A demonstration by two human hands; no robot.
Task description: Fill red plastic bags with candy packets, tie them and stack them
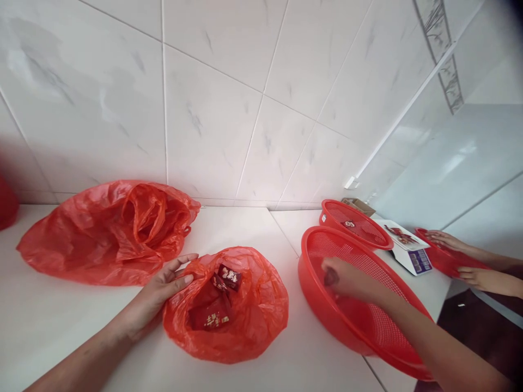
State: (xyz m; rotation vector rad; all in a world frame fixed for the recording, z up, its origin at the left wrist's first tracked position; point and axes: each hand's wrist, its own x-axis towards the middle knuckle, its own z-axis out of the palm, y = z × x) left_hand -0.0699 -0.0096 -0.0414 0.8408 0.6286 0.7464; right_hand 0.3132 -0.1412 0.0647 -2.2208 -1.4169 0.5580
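Observation:
My left hand (pixel 161 286) is at the left rim of a red plastic bag (pixel 261 305), its thumb and fingers on either side of the thin film. The bag stands with its mouth wide, and a few small dark red packets (pixel 210 316) with pale printed characters lie inside. To the right, my right hand (pixel 341 277) reaches down into a large red colander (pixel 308 288). Its fingers are closed round a small dark packet (pixel 330 277), partly hidden by the hand. No other packet shows in this colander, though my forearm covers part of it.
A second red plastic bag (pixel 81 239) slumps on the white counter (pixel 261 228) against the tiled wall. Behind the colander are another red basket (pixel 368 226) with one packet and a scale (pixel 408 253) carrying packets. A co-worker's hands (pixel 474 277) touch a red container at far right.

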